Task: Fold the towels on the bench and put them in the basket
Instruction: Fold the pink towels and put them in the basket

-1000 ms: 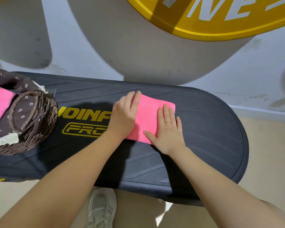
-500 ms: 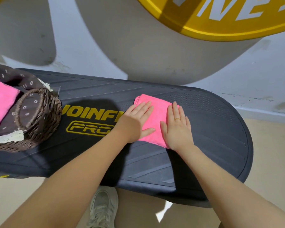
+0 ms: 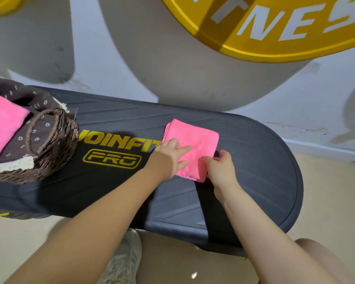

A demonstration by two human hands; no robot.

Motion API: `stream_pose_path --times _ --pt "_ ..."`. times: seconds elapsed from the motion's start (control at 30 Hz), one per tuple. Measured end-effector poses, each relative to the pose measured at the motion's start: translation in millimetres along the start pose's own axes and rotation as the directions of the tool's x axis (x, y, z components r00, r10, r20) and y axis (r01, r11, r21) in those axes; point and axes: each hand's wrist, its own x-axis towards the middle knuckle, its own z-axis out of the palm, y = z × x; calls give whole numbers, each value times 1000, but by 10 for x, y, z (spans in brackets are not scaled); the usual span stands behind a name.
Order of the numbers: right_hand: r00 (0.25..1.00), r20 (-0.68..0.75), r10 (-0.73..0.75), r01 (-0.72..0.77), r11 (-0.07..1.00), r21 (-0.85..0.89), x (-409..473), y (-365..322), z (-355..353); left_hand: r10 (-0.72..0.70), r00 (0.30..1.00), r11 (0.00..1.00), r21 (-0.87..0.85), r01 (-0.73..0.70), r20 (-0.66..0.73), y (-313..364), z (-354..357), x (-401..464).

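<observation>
- Both hands work a folded pink towel (image 3: 193,144) near the middle of the black bench (image 3: 264,160): the left hand (image 3: 168,158) lies on the towel's near left part with fingers fairly straight and spread, pressing it down.
- At the towel's near right corner, the right hand (image 3: 220,169) has its fingers curled in, thumb and fingertips closing on the edge of the cloth (how many layers they catch cannot be told from this angle).
- Folded to a compact rectangle with stacked edges showing along its left side, the towel rests flat on the bench, just right of the yellow lettering (image 3: 119,142).
- Well to the left, a wicker basket (image 3: 55,152) with a dark flowered lining sits on the same bench and holds another pink towel (image 3: 2,124), already folded.
- By the look of it, folding of this towel is done or nearly so, and the step in hand is the pick-up for the basket.
- Next move, as judged: get a grip under the whole stack, lift it without letting the layers slide open, carry it left and lay it beside or on the towel in the basket.
- No further unfolded towel shows on the bench.
</observation>
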Motion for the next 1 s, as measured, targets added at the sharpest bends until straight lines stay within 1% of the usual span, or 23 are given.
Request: stream_pose_path --times 0.07,0.1,0.13,0.17,0.2,0.23,0.27,0.3,0.37,0.4,0.47,0.5,0.53,0.57,0.6,0.63,0.67,0.7,0.77,0.8,0.87,0.93,1.0 --pt "999 32 -9 8 999 43 2 -26 2 -40 999 977 -212 36 -12 1 -16 -14" --pt "998 43 -39 36 997 66 -5 -45 16 -70 997 936 -348 54 -35 -14 -42 -21" --pt "996 58 -71 65 993 99 -19 -75 37 -142 990 864 -489 122 -3 -27 -91 -22" --pt "991 79 -106 96 987 127 -30 -105 65 -212 976 758 -621 198 53 -49 -136 -9" --pt "984 106 -145 130 983 133 -37 -128 98 -262 958 627 -735 258 113 -85 -160 6" --pt "974 137 -181 166 979 118 -48 -146 136 -296 944 503 -817 282 144 -123 -184 21" --pt "963 167 -213 201 976 82 -59 -168 189 -319 932 412 -861 300 172 -150 -228 23" --pt "953 191 -237 236 971 27 -71 -187 251 -319 929 352 -886 302 189 -175 -249 20" --pt "935 232 -269 297 950 -95 -109 -231 384 -276 940 340 -895 289 199 -223 -239 -11" --pt "928 251 -277 318 938 -141 -141 -264 439 -274 945 348 -897 272 180 -245 -214 -24" --pt "918 291 -267 323 932 -162 -173 -299 518 -273 952 315 -922 226 140 -268 -179 -50" --pt "916 306 -258 313 939 -144 -179 -309 541 -280 955 320 -929 188 97 -287 -167 -71" --pt "911 315 -267 322 937 -134 -177 -297 549 -293 955 368 -919 145 34 -300 -163 -85" --pt "894 323 -310 374 914 -156 -181 -278 550 -305 951 467 -878 108 -45 -317 -155 -97" --pt "872 323 -368 451 860 -237 -191 -257 546 -287 949 603 -795 72 -132 -347 -134 -89" --pt "842 320 -435 532 771 -351 -198 -225 550 -241 949 741 -670 46 -202 -351 -135 -90" --pt "812 327 -483 583 669 -460 -203 -192 561 -204 952 838 -543 51 -226 -366 -117 -86" --pt "804 344 -485 592 603 -535 -187 -153 585 -175 960 894 -444 61 -219 -374 -115 -87" --pt "829 379 -411 559 572 -600 -115 -104 641 -137 974 939 -337 69 -182 -425 -69 -76" --pt "833 394 -388 552 556 -621 -60 -86 667 -128 979 947 -312 72 -161 -458 -47 -75" --pt "830 407 -382 555 485 -676 60 -89 701 -124 983 949 -305 78 -135 -516 -16 -66" --pt "839 396 -372 536 448 -716 198 -146 709 -138 978 952 -295 86 -159 -525 -15 -47" --pt "857 374 -354 503 419 -756 336 -202 709 -130 965 964 -256 69 -230 -513 6 -40"
